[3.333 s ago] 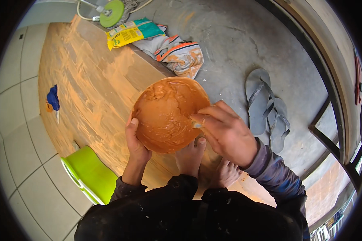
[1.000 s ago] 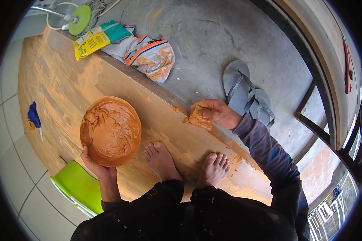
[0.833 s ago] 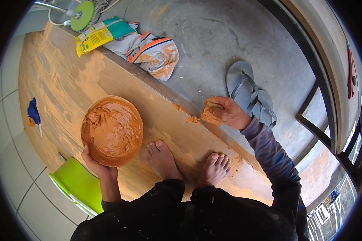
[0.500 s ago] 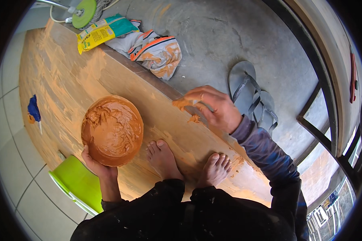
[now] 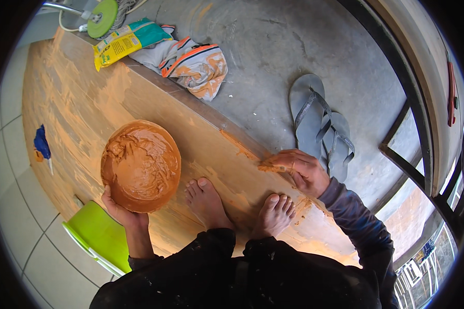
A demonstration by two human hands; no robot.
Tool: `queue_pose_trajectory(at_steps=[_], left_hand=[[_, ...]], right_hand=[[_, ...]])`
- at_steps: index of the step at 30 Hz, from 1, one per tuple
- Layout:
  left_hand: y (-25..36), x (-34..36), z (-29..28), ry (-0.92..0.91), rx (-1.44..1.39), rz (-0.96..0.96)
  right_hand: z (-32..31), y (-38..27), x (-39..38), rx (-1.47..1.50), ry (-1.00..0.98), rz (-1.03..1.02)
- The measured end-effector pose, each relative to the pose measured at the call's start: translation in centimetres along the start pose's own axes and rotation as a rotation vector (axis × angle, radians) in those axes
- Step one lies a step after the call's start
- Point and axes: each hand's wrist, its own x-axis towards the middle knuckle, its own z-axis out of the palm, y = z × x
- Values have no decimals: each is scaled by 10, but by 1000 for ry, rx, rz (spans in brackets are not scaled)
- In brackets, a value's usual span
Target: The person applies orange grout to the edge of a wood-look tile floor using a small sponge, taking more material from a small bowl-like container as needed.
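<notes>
My left hand (image 5: 118, 210) grips a round bowl (image 5: 139, 170) coated inside with lumpy orange paste, held out on the left above my bare feet (image 5: 206, 203). My right hand (image 5: 306, 175) pinches a small flat spreader (image 5: 270, 167) smeared with the same paste, its blade at the long edge of the orange-streaked wooden board (image 5: 191, 134) where I stand. A fresh orange streak (image 5: 237, 144) runs along that edge, just up and left of the spreader. The spreader's handle is mostly hidden by my fingers.
Grey flip-flops (image 5: 306, 103) lie on the concrete floor (image 5: 263, 51). A yellow-teal bag (image 5: 124, 46), striped cloth (image 5: 201, 72) and green disc with cord (image 5: 102, 18) are at the top. Left are a blue object (image 5: 42, 141) and green plastic item (image 5: 95, 232). A dark metal frame (image 5: 402, 165) stands right.
The bowl has moved left from mid-view. My right hand left the bowl with paste on the spreader and has since moved down-right along the board's edge, where a smeared streak now shows.
</notes>
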Motion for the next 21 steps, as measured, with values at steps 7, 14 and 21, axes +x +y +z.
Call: queue_pose_trajectory(at_steps=[7,14,21], left_hand=[[0,-1,2,1,21,16],[2,-4,14,6,29,24],[-1,-2,13,-10,16,25]], right_hand=[[10,-30,14,76,243,290],[38,-7,-1,-129,204,-86],[-8,-30,-12,-91,86,95]])
